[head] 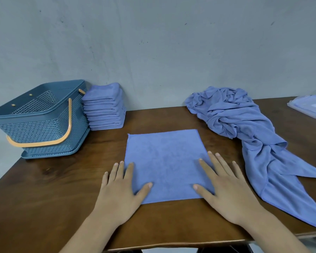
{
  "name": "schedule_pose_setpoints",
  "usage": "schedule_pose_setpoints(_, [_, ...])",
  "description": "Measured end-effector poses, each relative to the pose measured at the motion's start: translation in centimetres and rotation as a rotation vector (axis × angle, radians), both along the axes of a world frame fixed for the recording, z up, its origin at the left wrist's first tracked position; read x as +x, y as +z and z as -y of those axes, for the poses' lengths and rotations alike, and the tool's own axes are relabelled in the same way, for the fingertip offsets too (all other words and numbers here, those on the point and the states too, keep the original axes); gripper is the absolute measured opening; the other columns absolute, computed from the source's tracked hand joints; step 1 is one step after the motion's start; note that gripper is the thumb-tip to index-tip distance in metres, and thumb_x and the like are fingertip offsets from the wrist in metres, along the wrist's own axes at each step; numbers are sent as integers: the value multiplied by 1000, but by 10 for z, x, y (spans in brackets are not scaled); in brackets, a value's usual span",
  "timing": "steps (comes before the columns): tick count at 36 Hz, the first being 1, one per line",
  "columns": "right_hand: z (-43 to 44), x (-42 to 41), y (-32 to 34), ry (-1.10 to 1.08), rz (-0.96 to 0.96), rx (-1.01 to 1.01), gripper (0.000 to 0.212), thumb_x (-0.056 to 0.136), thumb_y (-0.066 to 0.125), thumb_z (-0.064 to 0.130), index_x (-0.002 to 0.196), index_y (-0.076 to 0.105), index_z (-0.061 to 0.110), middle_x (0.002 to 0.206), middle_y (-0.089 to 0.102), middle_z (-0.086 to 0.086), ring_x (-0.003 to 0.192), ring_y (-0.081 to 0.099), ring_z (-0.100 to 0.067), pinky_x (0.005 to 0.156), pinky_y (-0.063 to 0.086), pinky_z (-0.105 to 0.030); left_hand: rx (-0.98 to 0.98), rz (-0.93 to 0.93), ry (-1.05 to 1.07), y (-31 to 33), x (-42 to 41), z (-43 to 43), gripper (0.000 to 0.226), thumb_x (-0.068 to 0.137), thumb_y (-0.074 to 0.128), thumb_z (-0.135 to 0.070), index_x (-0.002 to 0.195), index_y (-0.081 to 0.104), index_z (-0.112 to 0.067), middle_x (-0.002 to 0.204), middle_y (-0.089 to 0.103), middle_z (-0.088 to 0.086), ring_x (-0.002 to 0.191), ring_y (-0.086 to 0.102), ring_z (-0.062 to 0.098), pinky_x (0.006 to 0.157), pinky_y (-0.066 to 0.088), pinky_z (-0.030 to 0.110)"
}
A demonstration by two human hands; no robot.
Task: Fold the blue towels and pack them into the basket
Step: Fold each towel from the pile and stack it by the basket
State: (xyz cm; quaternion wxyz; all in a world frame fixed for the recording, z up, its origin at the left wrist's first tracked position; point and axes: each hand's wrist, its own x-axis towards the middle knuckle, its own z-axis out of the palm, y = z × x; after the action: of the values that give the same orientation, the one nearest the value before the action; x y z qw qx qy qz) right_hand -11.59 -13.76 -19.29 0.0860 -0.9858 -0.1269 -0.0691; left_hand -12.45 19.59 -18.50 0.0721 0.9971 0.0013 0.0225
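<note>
Head view: left hand (120, 194) and right hand (226, 196), grip flat and empty, press the towel (164, 159) (near-square, squared to the table (58, 190))

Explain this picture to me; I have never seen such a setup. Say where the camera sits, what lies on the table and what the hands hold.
No machine here: one camera worn on a person's head looks down at two bare hands. The left hand and right hand press flat, fingers straight, on a spread blue towel on the table; they grip nothing. At the left stand a basket and a stack of folded towels; at the right lies a heap of unfolded towels.
</note>
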Motion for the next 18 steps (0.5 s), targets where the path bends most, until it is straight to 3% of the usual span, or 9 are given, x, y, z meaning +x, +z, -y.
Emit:
schedule_pose_setpoints(2, [1,-4,3,132,109,60,66,105,26,75,164,26,46,176,8,16,163,-1,-9,129,21,-46,45,161,-58,5,-6,3,88,97,17,-82,163,39,-28,172,33,-2,162,20,20,131,17,45])
schedule_pose_setpoints(4, [3,-7,3,292,182,147,39,109,46,53,147,52,47,162,36,25,154,29,-4,116,42,-39,7,354,-228,6,-11,6,55,104,38,-57,139,64,-24,148,58,-5,144,50,20,125,33,45])
schedule_pose_setpoints(7, [3,-10,2,463,228,156,32,104,65,23,126,70,45,141,57,29,129,55,-1,93,50,-27,-110,425,-514,6,-17,21,26,108,52,-38,124,68,-26,130,62,-12,128,58,13,114,39,32])
schedule_pose_setpoints(11, [1,-9,5,475,185,178,42,98,72,12,122,75,46,132,63,29,119,60,-1,88,52,-27,-123,298,-670,10,-20,40,26,108,55,-47,122,70,-30,125,64,-18,118,59,7,102,45,26])
schedule_pose_setpoints(14, [2,-11,5,476,144,167,40,101,60,20,125,72,50,135,59,32,123,55,3,92,48,-24,-97,280,-672,15,-21,42,28,106,58,-53,114,73,-31,117,65,-20,110,62,8,94,50,29])
schedule_pose_setpoints(18, [1,-13,4,457,136,173,33,105,52,33,126,68,53,136,56,35,126,51,7,95,45,-21,-36,350,-675,15,-22,46,21,109,59,-42,101,73,-29,107,67,-17,97,65,11,84,57,32])
